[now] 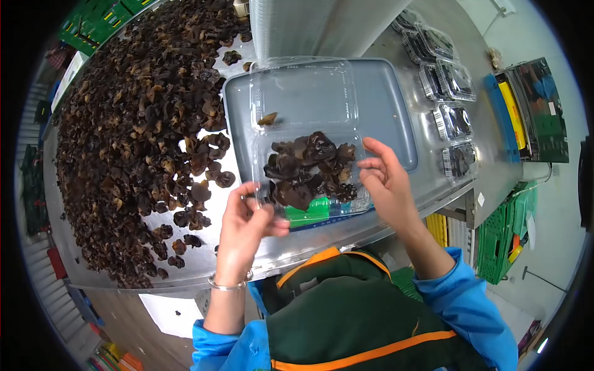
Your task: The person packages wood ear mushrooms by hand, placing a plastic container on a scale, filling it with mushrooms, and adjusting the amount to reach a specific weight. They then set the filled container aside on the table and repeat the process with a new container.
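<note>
A clear plastic clamshell box (356,133) lies open, its lid folded back over a grey tray (396,123). Dark brown wood ear mushrooms (303,164) fill its base, and one small piece (267,119) rests by the lid. My left hand (246,219) grips the box's near left corner between thumb and fingers. On the right side, my right hand (387,182) has its fingers curled against the box's edge. A bright green panel (309,212) shows through the near part of the clear plastic.
A large heap of loose wood ear mushrooms (136,117) covers the left of the metal table. Stacked clear plastic (297,31) stands behind the tray. Several closed, filled boxes (455,120) line the right side, near a machine with a yellow strip (515,114). Green crates (498,241) stand lower right.
</note>
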Demonstrator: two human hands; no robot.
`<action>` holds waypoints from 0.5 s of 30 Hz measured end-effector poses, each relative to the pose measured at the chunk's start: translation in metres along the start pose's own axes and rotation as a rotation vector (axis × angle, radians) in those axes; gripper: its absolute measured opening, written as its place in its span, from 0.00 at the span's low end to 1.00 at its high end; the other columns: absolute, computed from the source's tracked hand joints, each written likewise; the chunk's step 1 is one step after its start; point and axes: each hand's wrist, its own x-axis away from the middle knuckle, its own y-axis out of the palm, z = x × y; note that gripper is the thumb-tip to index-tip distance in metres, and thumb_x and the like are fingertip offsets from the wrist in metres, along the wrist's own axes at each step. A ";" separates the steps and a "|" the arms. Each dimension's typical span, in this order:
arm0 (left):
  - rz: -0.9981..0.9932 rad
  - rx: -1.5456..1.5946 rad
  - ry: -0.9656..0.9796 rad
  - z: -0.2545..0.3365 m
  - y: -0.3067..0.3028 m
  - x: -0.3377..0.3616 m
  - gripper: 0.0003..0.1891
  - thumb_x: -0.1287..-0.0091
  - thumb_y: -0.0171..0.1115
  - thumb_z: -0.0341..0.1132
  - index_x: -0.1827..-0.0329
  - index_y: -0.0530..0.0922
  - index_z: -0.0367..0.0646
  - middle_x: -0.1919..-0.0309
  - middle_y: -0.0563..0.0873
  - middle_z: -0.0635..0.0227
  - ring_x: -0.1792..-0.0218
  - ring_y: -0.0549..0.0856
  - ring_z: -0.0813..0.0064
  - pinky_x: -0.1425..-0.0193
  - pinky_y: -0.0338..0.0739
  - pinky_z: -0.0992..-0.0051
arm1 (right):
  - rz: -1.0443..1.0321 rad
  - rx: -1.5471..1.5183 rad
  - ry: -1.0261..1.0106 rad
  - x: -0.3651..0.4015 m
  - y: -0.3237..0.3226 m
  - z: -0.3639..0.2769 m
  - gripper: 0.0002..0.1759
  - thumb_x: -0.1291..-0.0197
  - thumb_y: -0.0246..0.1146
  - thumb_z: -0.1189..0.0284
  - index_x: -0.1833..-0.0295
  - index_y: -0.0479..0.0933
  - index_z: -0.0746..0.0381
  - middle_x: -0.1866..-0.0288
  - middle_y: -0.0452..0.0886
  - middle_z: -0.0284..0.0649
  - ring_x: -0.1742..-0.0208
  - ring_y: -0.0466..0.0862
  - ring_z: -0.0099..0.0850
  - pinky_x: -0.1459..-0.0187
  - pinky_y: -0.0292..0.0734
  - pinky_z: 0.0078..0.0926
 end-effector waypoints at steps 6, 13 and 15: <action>0.333 -0.452 0.435 -0.049 -0.050 0.016 0.22 0.33 0.56 0.32 0.37 0.65 0.36 0.61 0.79 0.64 0.61 0.82 0.74 0.55 0.78 0.76 | 0.057 0.866 -0.736 -0.027 -0.016 -0.013 0.17 0.48 0.59 0.78 0.50 0.75 0.64 0.40 0.68 0.47 0.45 0.71 0.43 0.46 0.68 0.34; 0.460 -1.592 0.255 -0.136 -0.091 -0.003 0.43 0.51 0.68 0.57 0.31 0.62 0.59 0.33 0.60 0.53 0.33 0.56 0.43 0.38 0.57 0.45 | -0.057 1.125 -0.687 -0.028 -0.013 -0.038 0.12 0.46 0.62 0.71 0.56 0.78 0.63 0.43 0.72 0.48 0.46 0.70 0.41 0.47 0.69 0.35; 0.483 -1.420 0.561 -0.146 -0.096 -0.004 0.33 0.52 0.71 0.46 0.40 0.73 0.57 0.40 0.68 0.55 0.42 0.64 0.49 0.41 0.63 0.53 | -0.069 0.931 -0.546 -0.018 -0.018 -0.045 0.11 0.44 0.61 0.71 0.56 0.78 0.63 0.45 0.74 0.49 0.49 0.73 0.39 0.50 0.70 0.34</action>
